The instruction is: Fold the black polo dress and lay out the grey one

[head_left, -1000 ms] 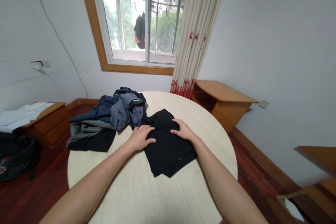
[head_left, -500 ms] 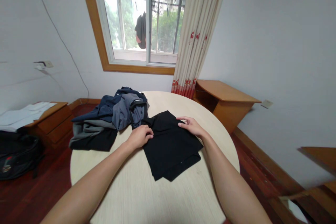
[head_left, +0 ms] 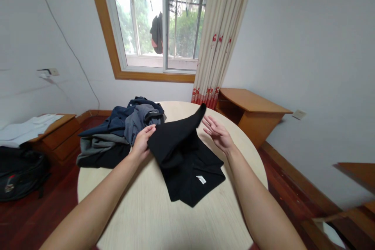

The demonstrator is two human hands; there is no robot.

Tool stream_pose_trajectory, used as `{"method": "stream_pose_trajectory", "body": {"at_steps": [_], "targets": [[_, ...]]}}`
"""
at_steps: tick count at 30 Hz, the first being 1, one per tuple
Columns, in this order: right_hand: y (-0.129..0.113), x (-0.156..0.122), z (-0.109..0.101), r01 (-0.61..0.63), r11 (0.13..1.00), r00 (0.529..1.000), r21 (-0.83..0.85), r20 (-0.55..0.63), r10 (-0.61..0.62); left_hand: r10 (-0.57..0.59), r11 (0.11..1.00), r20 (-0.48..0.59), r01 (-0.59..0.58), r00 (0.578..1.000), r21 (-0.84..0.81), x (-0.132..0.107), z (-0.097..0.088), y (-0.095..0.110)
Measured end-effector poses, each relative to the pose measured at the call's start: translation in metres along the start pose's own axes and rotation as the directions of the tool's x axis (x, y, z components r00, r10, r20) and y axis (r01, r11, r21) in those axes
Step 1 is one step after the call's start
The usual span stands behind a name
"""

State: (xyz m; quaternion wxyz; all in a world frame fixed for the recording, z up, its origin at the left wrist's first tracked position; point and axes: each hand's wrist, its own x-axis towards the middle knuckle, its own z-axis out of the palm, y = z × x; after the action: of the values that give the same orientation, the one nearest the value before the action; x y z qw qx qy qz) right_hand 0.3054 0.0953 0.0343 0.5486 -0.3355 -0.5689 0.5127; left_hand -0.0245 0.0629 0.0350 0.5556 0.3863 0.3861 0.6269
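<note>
A black garment (head_left: 193, 160) lies partly folded on the round table (head_left: 140, 211), with a white label showing on its near layer. Its far part is raised off the table, the upper right corner standing highest. At the left edge of this raised part, my left hand (head_left: 143, 143) pinches the cloth between thumb and fingers. My right hand (head_left: 218, 133) is open beside the raised corner, fingers spread, apparently not gripping the cloth. What kind of garment it is, I cannot tell.
A heap of dark blue and grey clothes (head_left: 117, 125) sits at the table's left side. Beyond the table are a wooden desk (head_left: 258, 103) at the right and a curtain (head_left: 219, 39) by the window. A low cabinet (head_left: 61, 136) and a black bag (head_left: 22, 172) stand left.
The far part of the black garment has risen off the table, uncovering the white label. My left hand moved up and left with its edge; my right hand lifted off and opened.
</note>
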Motion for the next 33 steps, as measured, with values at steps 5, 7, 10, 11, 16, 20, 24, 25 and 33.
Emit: {"method": "stream_pose_trajectory", "body": {"at_steps": [5, 7, 10, 11, 16, 20, 24, 25, 33], "targets": [[0.027, 0.008, 0.006, -0.022, 0.883, 0.999, -0.468, -0.031, 0.009, 0.438, 0.850, -0.104, -0.373, 0.893, 0.371, 0.008, -0.005, -0.003], [0.030, 0.006, 0.009, 0.026, 0.803, 0.998, -0.595, 0.068, 0.017, 0.582, 0.623, 0.133, -0.545, 0.802, 0.561, -0.004, 0.000, 0.002], [0.029, 0.001, 0.017, 0.064, 0.753, 0.973, -0.655, 0.208, 0.098, 0.414, 0.401, 0.533, -0.674, 0.738, 0.621, -0.027, 0.014, 0.001], [0.029, 0.000, 0.020, 0.061, 0.748, 0.962, -0.661, 0.238, 0.132, 0.307, 0.378, 0.625, -0.695, 0.717, 0.611, -0.033, 0.018, -0.003], [0.032, -0.004, 0.027, 0.086, 0.711, 0.932, -0.698, 0.309, 0.191, -0.096, 0.309, 0.827, -0.773, 0.554, 0.553, -0.041, 0.027, -0.027], [0.037, -0.006, 0.030, 0.121, 0.613, 0.940, -0.781, 0.288, 0.182, -0.207, 0.260, 0.821, -0.779, 0.532, 0.571, -0.032, 0.020, -0.027], [0.041, -0.008, 0.036, 0.141, 0.489, 0.938, -0.861, 0.273, 0.212, -0.284, 0.194, 0.769, -0.752, 0.572, 0.630, -0.027, 0.013, -0.013], [0.041, -0.008, 0.037, 0.143, 0.460, 0.939, -0.876, 0.268, 0.218, -0.287, 0.172, 0.753, -0.742, 0.591, 0.648, -0.027, 0.014, -0.011], [0.041, -0.001, 0.035, 0.114, 0.173, 0.981, -0.978, 0.138, 0.135, -0.199, 0.100, 0.780, -0.779, 0.594, 0.619, -0.032, 0.021, -0.007]]}}
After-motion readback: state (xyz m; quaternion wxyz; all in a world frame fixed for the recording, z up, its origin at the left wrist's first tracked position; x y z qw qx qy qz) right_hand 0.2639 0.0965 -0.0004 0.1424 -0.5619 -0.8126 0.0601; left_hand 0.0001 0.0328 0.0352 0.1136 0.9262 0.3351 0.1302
